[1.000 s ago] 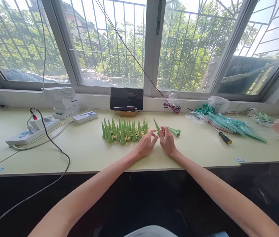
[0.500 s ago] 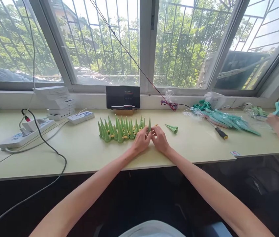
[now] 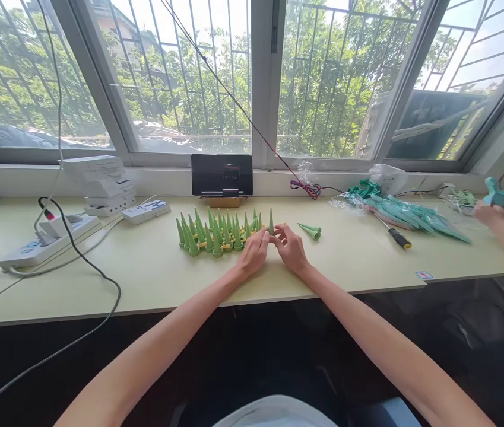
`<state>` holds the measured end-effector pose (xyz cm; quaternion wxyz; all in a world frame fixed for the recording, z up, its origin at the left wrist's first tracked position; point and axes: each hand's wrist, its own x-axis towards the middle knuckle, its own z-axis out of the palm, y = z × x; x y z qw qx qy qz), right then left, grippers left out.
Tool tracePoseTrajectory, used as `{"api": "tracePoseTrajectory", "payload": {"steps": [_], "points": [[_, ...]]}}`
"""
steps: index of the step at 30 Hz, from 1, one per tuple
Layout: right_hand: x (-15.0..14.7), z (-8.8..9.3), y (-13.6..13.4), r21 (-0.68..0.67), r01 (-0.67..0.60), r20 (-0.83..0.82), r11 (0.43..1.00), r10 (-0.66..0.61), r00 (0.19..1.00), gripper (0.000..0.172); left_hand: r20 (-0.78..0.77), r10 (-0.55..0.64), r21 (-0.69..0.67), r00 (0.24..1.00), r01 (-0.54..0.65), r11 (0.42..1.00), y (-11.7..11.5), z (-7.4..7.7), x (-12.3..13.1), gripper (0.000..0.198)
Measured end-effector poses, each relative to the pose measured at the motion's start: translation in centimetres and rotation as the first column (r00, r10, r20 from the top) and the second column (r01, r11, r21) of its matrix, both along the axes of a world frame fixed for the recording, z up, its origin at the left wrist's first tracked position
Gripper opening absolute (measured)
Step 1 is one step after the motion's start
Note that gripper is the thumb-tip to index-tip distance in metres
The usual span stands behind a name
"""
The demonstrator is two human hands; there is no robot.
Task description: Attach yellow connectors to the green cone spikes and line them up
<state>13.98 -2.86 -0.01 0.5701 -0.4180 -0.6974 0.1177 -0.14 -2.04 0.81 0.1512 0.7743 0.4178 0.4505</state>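
Observation:
A slim green cone (image 3: 270, 220) stands point up between my hands. My left hand (image 3: 253, 251) is closed at its base, fingers bent and pressed in from the left. From the right, my right hand (image 3: 291, 251) pinches the same base with thumb and fingertips; the fingers hide the lower end. Directly left of my left hand is a cluster of several upright green cones (image 3: 216, 240), with small yellow pieces (image 3: 229, 242) showing among their bases. Two loose green cones (image 3: 311, 233) lie on their sides to the right of my right hand.
A dark tablet (image 3: 222, 175) leans at the back on a stand. Farther right lie a screwdriver (image 3: 399, 239) and teal plastic-wrapped strips (image 3: 416, 216). White boxes (image 3: 104, 181) and a power strip (image 3: 49, 242) sit left. At far right, a co-worker's hands hold a teal object (image 3: 501, 198).
My right hand's fingers have shifted slightly, and the cone between my hands stands a little higher. At far right, the co-worker's hands and teal object have moved left and turned.

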Motion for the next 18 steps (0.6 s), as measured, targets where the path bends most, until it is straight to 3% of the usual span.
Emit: {"api": "tracePoseTrajectory", "payload": {"steps": [8,14,18], "points": [[0.47,0.39,-0.15,-0.056,-0.011,-0.076,0.998,0.006,0.997,0.030,-0.079,-0.031,0.000,0.996,0.031,1.000,-0.04,-0.04,-0.37,0.045],[0.55,0.55,-0.16,-0.090,0.006,-0.092,0.996,-0.014,0.996,0.026,-0.131,-0.050,0.026,0.990,0.054,0.998,-0.37,-0.06,-0.28,0.059],[0.59,0.42,-0.02,-0.085,0.004,-0.064,0.996,-0.009,0.998,0.026,-0.128,-0.012,0.040,0.992,0.017,0.999,-0.21,-0.19,-0.07,0.052]]}}
